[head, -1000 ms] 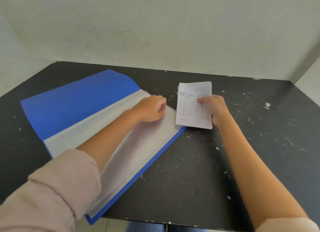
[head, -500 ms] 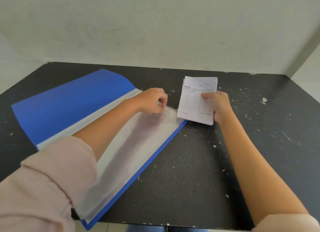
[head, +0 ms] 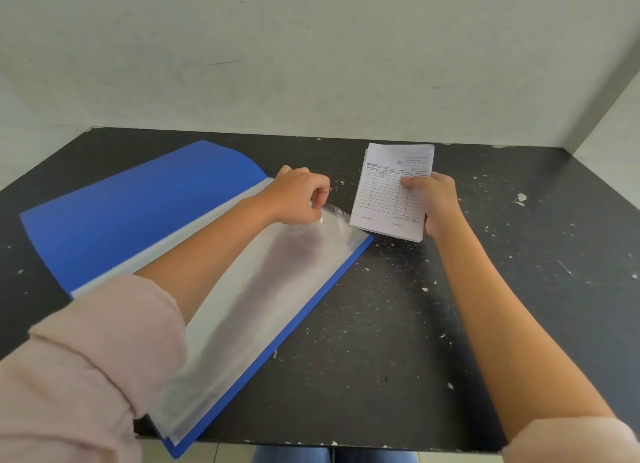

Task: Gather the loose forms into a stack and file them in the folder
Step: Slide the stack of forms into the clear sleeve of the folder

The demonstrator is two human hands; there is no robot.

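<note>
Left grip (head: 299,196): fingers curled, pinching the clear sleeve (head: 277,289) at its far corner. Right grip (head: 434,203): clamped on the stack of forms (head: 382,194), thumb on top, held just beside the far right corner of the open blue folder (head: 138,206). Black speckled worktop (head: 398,324) beneath.

We seem to be at a bare paperwork desk in an office-like corner. A black table (head: 381,324), its paint chipped in white flecks, stands against plain off-white walls (head: 311,64) that run from nine o'clock past twelve and meet in a corner near two o'clock. The things before us are stationery: a blue folder (head: 138,213) lying open at ten o'clock with a clear sleeve (head: 277,289) uppermost, and a stack of ruled, printed forms (head: 384,192) at twelve o'clock, while pale floor tiles (head: 228,455) show under the near edge at six o'clock.
</note>
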